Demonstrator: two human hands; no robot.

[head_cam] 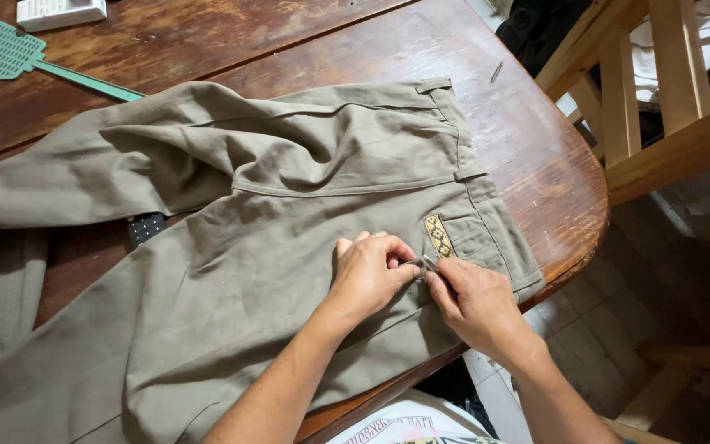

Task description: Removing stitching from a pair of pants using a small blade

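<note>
Head view: olive-khaki trousers (pixel 273 247), heavy cotton twill, creased, spread flat across a dark worn wooden table (pixel 536 156) with a rounded right edge; waistband with belt loops lies toward that right edge, legs run off toward the left edge. Small woven patterned label (pixel 438 236), yellow and black diamonds, sewn just below the waistband near the table's front-right edge. Left hand (pixel 369 278) palm down, fingers curled, pressing and pinching the fabric just left of the label. Right hand (pixel 477 302) pinches a small thin metal tool (pixel 426 263); exact kind too small to tell. Its tip is at the cloth between both thumbs. Both forearms come in from the front edge, wrists angled inward. Teal plastic fly swatter (pixel 10 51), mesh head, near the far-left corner; white ribbed box (pixel 61 11) at the far edge. Light wooden chair frame (pixel 659 107) off the right edge.
</note>
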